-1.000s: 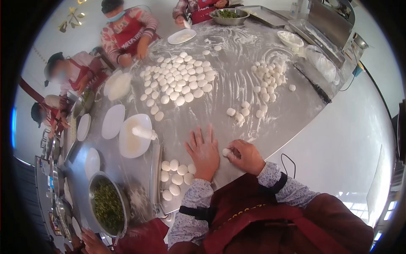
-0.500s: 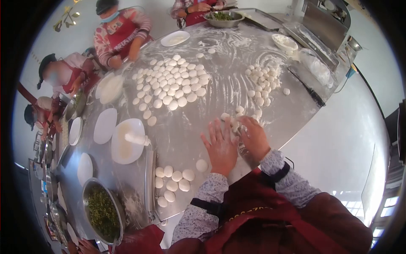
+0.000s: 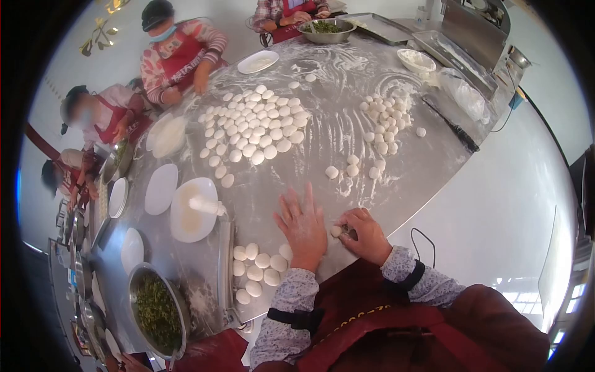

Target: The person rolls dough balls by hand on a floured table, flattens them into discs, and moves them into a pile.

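Note:
My left hand (image 3: 302, 232) lies on the steel table (image 3: 276, 180), palm down with its fingers spread. Just right of it my right hand (image 3: 364, 237) is curled near the table edge, its fingers against a small dough ball (image 3: 336, 231). Flattened dough pieces (image 3: 262, 260) lie left of my left hand, one partly behind it. A few separate dough balls (image 3: 352, 160) sit beyond my hands. Farther off are a large group of dough rounds (image 3: 255, 124) and a smaller pile of dough balls (image 3: 385, 118).
White plates (image 3: 193, 224) and a bowl of chopped greens (image 3: 158, 310) stand to the left. A knife (image 3: 451, 127) and a bowl of flour (image 3: 416, 61) are at the right. Several people in red aprons (image 3: 180, 59) stand along the far and left sides.
Both hands have come back toward the near edge, the left one also leftward. The dough balls they were over now show, and one is at my right fingers.

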Motion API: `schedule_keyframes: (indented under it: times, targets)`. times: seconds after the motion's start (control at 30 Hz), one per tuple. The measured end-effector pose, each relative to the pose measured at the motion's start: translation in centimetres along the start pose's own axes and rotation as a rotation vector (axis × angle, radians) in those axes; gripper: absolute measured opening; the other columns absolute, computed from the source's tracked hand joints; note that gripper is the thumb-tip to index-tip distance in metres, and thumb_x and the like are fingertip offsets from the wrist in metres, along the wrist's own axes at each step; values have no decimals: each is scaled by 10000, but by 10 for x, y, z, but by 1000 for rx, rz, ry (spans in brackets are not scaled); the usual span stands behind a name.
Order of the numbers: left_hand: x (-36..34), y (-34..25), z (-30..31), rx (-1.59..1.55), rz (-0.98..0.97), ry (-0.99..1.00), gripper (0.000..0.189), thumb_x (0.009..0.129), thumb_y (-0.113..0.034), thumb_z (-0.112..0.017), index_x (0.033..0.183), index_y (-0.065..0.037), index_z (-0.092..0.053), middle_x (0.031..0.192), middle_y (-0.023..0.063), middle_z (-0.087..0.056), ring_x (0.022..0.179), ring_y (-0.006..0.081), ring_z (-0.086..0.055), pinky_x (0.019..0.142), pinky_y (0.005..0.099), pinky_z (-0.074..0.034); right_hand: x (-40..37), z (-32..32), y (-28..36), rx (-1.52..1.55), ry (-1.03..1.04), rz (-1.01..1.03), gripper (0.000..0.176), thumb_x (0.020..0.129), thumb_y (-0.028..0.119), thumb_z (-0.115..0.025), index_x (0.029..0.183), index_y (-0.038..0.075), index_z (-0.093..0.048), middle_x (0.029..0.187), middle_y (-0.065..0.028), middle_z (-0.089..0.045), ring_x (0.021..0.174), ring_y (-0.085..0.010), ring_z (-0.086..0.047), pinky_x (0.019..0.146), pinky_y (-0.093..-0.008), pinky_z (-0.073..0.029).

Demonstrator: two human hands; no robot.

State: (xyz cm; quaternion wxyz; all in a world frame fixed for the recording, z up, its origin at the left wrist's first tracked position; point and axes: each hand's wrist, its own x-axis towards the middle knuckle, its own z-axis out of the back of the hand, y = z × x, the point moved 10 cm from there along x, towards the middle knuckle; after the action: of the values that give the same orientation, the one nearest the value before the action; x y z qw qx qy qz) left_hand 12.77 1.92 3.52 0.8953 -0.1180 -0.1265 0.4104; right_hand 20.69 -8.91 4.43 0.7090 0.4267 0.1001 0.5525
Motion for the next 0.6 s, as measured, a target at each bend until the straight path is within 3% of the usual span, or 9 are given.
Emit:
schedule_keyframes:
  times: [0.07, 0.13, 0.17, 0.23, 0.27, 0.37, 0.5, 0.53, 0.6]
  targets:
    - [5, -21, 34, -110, -72, -186, 631, 927, -282, -525, 1500, -198, -274, 1528, 210, -225, 1409, 446, -161, 1105, 629, -103, -1, 9, 4, -16, 6, -32, 270, 735, 93, -686, 983, 33, -600, 985, -165, -593, 885, -344, -596, 776, -403, -501]
    - [9, -50, 57, -147, -148, -230, 628, 924, -290, -531, 1498, -221, -284, 1533, 194, -227, 1413, 440, -158, 1103, 635, -96, 3, 19, -12, 202, 49, -239, 301, 731, 57, -665, 1025, 34, -602, 1019, -165, -586, 940, -361, -572, 822, -424, -485]
    - [11, -65, 65, -181, -214, -277, 626, 921, -297, -537, 1496, -243, -295, 1539, 178, -228, 1417, 433, -155, 1101, 641, -89, 7, 26, -19, 188, 41, -243, 301, 731, 57, -665, 1025, 34, -602, 1019, -165, -586, 940, -361, -572, 822, -424, -485]
    - [6, -67, 5, -115, -276, -170, 620, 913, -308, -550, 1486, -261, -319, 1544, 154, -232, 1419, 420, -161, 1099, 647, -80, 11, 66, -44, 27, -249, -289, 312, 734, 31, -639, 1044, 32, -605, 1049, -171, -578, 987, -363, -560, 848, -431, -474]
    - [1, -71, -24, -31, -331, -61, 615, 904, -319, -563, 1476, -280, -342, 1550, 129, -236, 1422, 408, -166, 1096, 653, -72, 16, 85, -42, -91, -351, -187, 337, 733, 9, -617, 1069, 28, -596, 1078, -179, -566, 1002, -375, -557, 870, -437, -470]
    - [8, -78, -18, -45, -317, -90, 608, 889, -346, -578, 1459, -306, -374, 1553, 91, -249, 1423, 384, -183, 1091, 657, -73, 35, 95, -52, -274, -365, -47, 366, 728, -7, -600, 1091, 32, -586, 1104, -184, -553, 1014, -389, -551, 890, -447, -467]
    - [6, -74, -15, -14, -325, -105, 596, 888, -350, -577, 1451, -296, -389, 1550, 96, -255, 1421, 378, -195, 1090, 655, -84, 51, 78, -67, -395, -269, -65, 337, 720, -23, -595, 1053, 27, -577, 1165, -177, -535, 1033, -381, -560, 887, -440, -477]
    - [3, -68, -15, -23, -308, -81, 586, 894, -345, -569, 1450, -293, -391, 1547, 100, -258, 1419, 380, -198, 1088, 655, -91, 49, 78, -62, -394, -268, -63, 337, 720, -23, -595, 1053, 27, -577, 1165, -177, -535, 1033, -381, -560, 887, -440, -477]
    - [-2, -57, -17, -31, -287, -47, 576, 900, -340, -561, 1448, -290, -393, 1544, 104, -262, 1417, 381, -202, 1087, 655, -98, 36, 76, -71, -103, -243, -255, 278, 717, -5, -622, 990, 21, -574, 1080, -162, -577, 1001, -363, -579, 851, -425, -489]
